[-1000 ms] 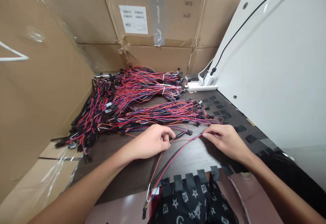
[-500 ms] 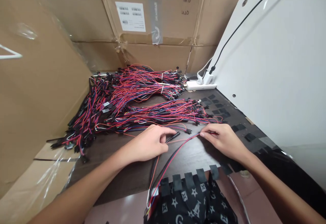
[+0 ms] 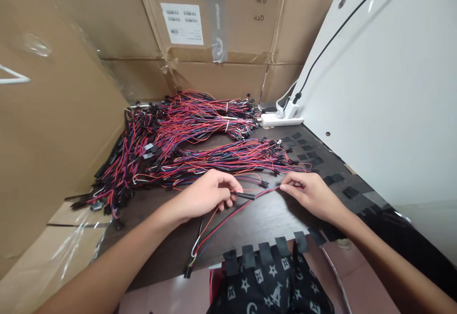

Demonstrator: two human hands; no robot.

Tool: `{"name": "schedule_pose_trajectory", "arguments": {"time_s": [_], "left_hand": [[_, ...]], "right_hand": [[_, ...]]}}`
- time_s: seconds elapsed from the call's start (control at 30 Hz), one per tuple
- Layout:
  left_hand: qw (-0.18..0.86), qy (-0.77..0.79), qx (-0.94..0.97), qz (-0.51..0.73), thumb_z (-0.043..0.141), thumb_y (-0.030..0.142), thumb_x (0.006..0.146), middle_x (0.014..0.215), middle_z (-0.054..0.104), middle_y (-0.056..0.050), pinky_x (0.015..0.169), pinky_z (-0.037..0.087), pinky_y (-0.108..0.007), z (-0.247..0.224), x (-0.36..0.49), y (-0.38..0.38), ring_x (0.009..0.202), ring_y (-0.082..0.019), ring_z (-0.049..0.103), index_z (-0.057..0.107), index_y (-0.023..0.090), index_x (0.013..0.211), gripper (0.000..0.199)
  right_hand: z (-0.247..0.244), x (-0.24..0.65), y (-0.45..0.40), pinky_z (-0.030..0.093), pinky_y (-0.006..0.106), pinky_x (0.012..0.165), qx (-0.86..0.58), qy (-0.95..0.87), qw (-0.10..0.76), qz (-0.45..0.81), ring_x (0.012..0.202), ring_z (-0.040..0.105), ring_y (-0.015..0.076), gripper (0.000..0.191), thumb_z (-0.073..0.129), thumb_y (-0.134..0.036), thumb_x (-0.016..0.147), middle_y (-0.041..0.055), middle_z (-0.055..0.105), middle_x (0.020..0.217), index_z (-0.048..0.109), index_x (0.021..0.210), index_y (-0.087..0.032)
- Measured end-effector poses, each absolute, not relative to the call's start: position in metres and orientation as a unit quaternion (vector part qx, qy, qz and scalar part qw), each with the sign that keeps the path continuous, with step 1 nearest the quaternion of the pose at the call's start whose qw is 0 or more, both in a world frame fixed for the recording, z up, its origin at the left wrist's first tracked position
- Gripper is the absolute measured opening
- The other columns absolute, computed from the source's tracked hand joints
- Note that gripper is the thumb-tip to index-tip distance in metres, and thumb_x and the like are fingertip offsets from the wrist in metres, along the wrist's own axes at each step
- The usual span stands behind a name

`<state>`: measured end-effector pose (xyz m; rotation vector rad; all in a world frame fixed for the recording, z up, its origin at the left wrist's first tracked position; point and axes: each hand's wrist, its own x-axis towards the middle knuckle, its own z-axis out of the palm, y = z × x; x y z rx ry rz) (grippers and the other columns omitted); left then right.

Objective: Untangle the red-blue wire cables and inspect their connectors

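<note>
The left hand (image 3: 205,196) pinches a light, floppy wire harness (image 3: 228,217) by its stiffer black sleeve (image 3: 244,196), while the right hand's (image 3: 310,196) fingertips (image 3: 283,187) close narrowly on its limp wires above the dark counter (image 3: 271,226).

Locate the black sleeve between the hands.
Head view: the black sleeve juts from the left hand's fingertips, on the red wire leading to the right hand.
</note>
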<state>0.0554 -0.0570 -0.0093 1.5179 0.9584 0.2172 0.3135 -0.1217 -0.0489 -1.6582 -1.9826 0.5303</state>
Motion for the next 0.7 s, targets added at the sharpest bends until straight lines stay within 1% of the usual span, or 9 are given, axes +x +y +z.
{"name": "schedule_pose_trajectory", "arguments": {"time_s": [0.1,0.23,0.27,0.33,0.43,0.53,0.6,0.67,0.7], "left_hand": [[0.66,0.414,0.617,0.117,0.052,0.011,0.063,0.065,0.059,-0.001,0.052,0.044,-0.021,-0.0069,0.0564,-0.0582,0.055,-0.009,0.053,0.063,0.01,0.076,0.017],[0.721,0.381,0.552,0.176,0.054,0.008,0.062,0.066,0.058,0.002,0.051,0.043,-0.022,-0.0029,0.0557,-0.0593,0.053,-0.009,0.054,0.06,0.012,0.098,0.037],[0.728,0.368,0.548,0.188,0.054,0.007,0.062,0.066,0.058,0.002,0.051,0.043,-0.021,-0.0022,0.0556,-0.0594,0.054,-0.009,0.054,0.06,0.013,0.1,0.038],[0.73,0.346,0.555,0.196,0.054,0.007,0.064,0.067,0.056,0.003,0.053,0.043,-0.021,-0.0016,0.0557,-0.0596,0.055,-0.008,0.053,0.063,0.013,0.096,0.033],[0.707,0.348,0.586,0.189,0.058,0.01,0.068,0.065,0.054,0.003,0.056,0.043,-0.022,-0.0031,0.0564,-0.0605,0.055,-0.007,0.052,0.064,0.012,0.085,0.019],[0.66,0.356,0.635,0.187,0.063,0.017,0.072,0.064,0.058,0.001,0.061,0.045,-0.026,-0.0064,0.0564,-0.0606,0.058,-0.011,0.055,0.063,0.012,0.078,0.008],[0.608,0.354,0.67,0.235,0.066,0.019,0.072,0.078,0.063,-0.004,0.069,0.047,-0.029,-0.0081,0.0559,-0.0595,0.069,-0.013,0.059,0.065,0.013,0.076,0.008],[0.557,0.353,0.683,0.313,0.069,0.018,0.071,0.096,0.063,-0.006,0.079,0.047,-0.03,-0.0083,0.0549,-0.0576,0.085,-0.015,0.061,0.068,0.013,0.073,0.006],[0.547,0.352,0.674,0.35,0.07,0.018,0.071,0.099,0.063,-0.006,0.083,0.047,-0.029,-0.0077,0.0541,-0.0566,0.089,-0.015,0.061,0.068,0.013,0.074,0.006]], "right_hand": [[-0.0497,0.3137,-0.1214,0.039,0.026,0.059,-0.611,-0.726,0.245,0.199,0.061,0.058,0.0156,0.021,0.051,-0.032,0.086,0.0003,0.064,0.066,0.058,0.07,-0.02],[-0.0499,0.3141,-0.1208,0.04,0.026,0.059,-0.61,-0.725,0.245,0.206,0.062,0.058,0.0161,0.022,0.05,-0.032,0.085,0.0009,0.064,0.066,0.058,0.069,-0.02],[-0.0499,0.3142,-0.1208,0.04,0.026,0.059,-0.61,-0.724,0.244,0.209,0.062,0.058,0.0163,0.022,0.05,-0.032,0.085,0.001,0.064,0.066,0.058,0.069,-0.02],[-0.05,0.314,-0.1208,0.04,0.027,0.06,-0.612,-0.723,0.24,0.213,0.063,0.058,0.0165,0.022,0.049,-0.033,0.085,0.001,0.065,0.067,0.058,0.07,-0.02],[-0.0506,0.3135,-0.1209,0.04,0.026,0.059,-0.613,-0.722,0.24,0.212,0.062,0.058,0.0163,0.022,0.049,-0.034,0.086,0.0008,0.064,0.066,0.058,0.07,-0.02],[-0.0508,0.3131,-0.1208,0.039,0.026,0.057,-0.613,-0.725,0.24,0.202,0.058,0.055,0.0155,0.023,0.049,-0.036,0.085,0.0004,0.062,0.064,0.058,0.07,-0.02],[-0.0506,0.3129,-0.1209,0.038,0.025,0.055,-0.612,-0.728,0.238,0.195,0.056,0.053,0.0149,0.023,0.05,-0.036,0.085,0.0001,0.061,0.062,0.057,0.069,-0.021],[-0.0503,0.3128,-0.1211,0.037,0.025,0.054,-0.611,-0.731,0.238,0.19,0.055,0.052,0.0146,0.024,0.049,-0.036,0.085,0.0,0.061,0.061,0.056,0.069,-0.021],[-0.0504,0.3128,-0.1212,0.037,0.025,0.054,-0.61,-0.732,0.239,0.188,0.055,0.052,0.0146,0.024,0.049,-0.036,0.085,0.0001,0.06,0.061,0.056,0.068,-0.021]]}}
